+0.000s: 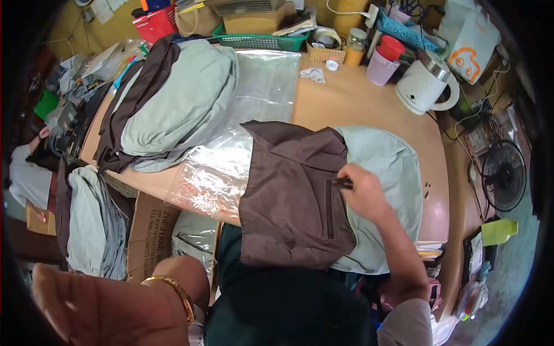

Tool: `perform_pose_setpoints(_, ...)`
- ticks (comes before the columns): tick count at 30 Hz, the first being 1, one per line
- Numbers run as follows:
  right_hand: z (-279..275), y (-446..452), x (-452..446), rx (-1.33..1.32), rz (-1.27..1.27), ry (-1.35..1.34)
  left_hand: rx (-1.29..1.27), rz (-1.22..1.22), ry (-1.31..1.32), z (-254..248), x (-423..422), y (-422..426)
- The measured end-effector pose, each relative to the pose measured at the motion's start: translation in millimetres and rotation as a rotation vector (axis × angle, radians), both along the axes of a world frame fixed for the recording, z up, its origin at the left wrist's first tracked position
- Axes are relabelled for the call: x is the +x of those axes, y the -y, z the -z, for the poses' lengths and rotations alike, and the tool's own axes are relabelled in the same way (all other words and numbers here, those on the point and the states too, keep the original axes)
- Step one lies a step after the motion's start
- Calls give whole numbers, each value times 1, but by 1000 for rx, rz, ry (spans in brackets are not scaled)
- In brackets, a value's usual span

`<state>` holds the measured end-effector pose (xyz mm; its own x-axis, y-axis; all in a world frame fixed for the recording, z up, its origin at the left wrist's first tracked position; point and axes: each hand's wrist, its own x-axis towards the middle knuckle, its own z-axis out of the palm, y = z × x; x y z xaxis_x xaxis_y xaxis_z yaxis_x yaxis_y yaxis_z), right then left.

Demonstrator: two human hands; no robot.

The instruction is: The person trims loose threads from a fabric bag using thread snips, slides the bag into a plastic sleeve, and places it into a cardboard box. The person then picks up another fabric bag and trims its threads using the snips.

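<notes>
My right hand (pixel 365 190) is closed around a small dark object (pixel 344 183) whose kind I cannot make out. It is over a brown garment piece (pixel 283 196), beside the upper end of a long, narrow pocket slit (pixel 329 213). Pale grey-green fabric (pixel 381 155) spreads out from under the brown cloth, on the right. The garment piece lies over the table's front edge, its lower part at my lap. My left hand (pixel 75 305) is raised very close to the camera at lower left, below a gold bracelet (pixel 173 285); its fingers are mostly out of view.
A pile of brown and pale garments (pixel 179 98) lies on clear plastic (pixel 265 75) at left. A white kettle (pixel 421 83), a pink cup (pixel 382 65) and baskets line the back. At right stands a black fan (pixel 504 167). A cardboard box (pixel 149 230) is below; another person (pixel 34 173) works far left.
</notes>
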<state>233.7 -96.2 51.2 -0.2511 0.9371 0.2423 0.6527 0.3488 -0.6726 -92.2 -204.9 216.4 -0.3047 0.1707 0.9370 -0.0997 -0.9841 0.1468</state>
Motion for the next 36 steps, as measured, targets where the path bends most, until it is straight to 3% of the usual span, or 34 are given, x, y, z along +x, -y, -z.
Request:
perform_pose_setpoints(7, 22, -7, -3, 1, -47, 269, 54, -3, 36, 0, 2, -2)
perform_pose_setpoints(9, 19, -21, -3, -113, -116, -10, 39, -1, 51, 5, 4, -14)
perform_pose_setpoints(10, 13, -29, -11, -105, -125, -9, -6, -14, 61, 10, 5, -27)
perform_pose_setpoints(12, -5, -48, -50, 70, -61, -229, -291, -137, 45, 31, 17, -70)
perform_pose_setpoints(13, -13, -53, -73, 147, -54, -187, -564, -423, -26, 43, 33, -95)
perform_pose_setpoints(14, -21, -58, -90, 227, -45, -145, -782, -178, -61, 79, 19, -124)
perform_pose_setpoints(15, -9, -70, -97, 238, -50, -150, -948, -94, -89, 106, 18, -142)
perform_pose_setpoints(17, 29, -97, -108, 367, -127, 188, -1128, -140, -236, 148, 11, -158)
perform_pose_setpoints(18, 26, -99, -108, 378, -130, 183, -1172, -155, -293, 163, 6, -162)
perform_pose_setpoints(20, 19, -107, -100, 240, -81, -70, -1136, -243, -425, 188, -7, -173)
perform_pose_setpoints(21, 10, -106, -93, 252, -90, -72, -1115, -322, -547, 192, -12, -176)
perform_pose_setpoints(22, -5, -98, -84, 56, -114, -248, -1109, -330, -541, 187, -11, -179)
perform_pose_setpoints(23, -21, -90, -77, -142, -136, -418, -1144, -173, -540, 180, -4, -182)
perform_pose_setpoints(24, -35, -82, -71, -135, -139, -414, -1174, -10, -539, 173, 5, -185)
perform_pose_setpoints(25, -48, -73, -65, -206, -149, -456, -1164, -9, -536, 163, 14, -186)
perform_pose_setpoints(27, -65, -61, -62, -284, -168, -556, -1007, 427, -323, 142, 36, -185)
perform_pose_setpoints(28, -73, -52, -71, -275, -163, -551, -997, 434, -324, 135, 45, -184)
perform_pose_setpoints(30, -85, -35, -94, -115, -38, -891, -1071, 576, -163, 124, 63, -179)
perform_pose_setpoints(31, -86, -31, -82, -119, 6, -615, -1029, 472, -130, 117, 75, -173)
perform_pose_setpoints(32, -84, -28, -80, -109, 7, -616, -1020, 475, -136, 115, 76, -167)
perform_pose_setpoints(36, -60, -24, -64, 12, 68, -638, -1044, 244, 277, 113, 27, -171)
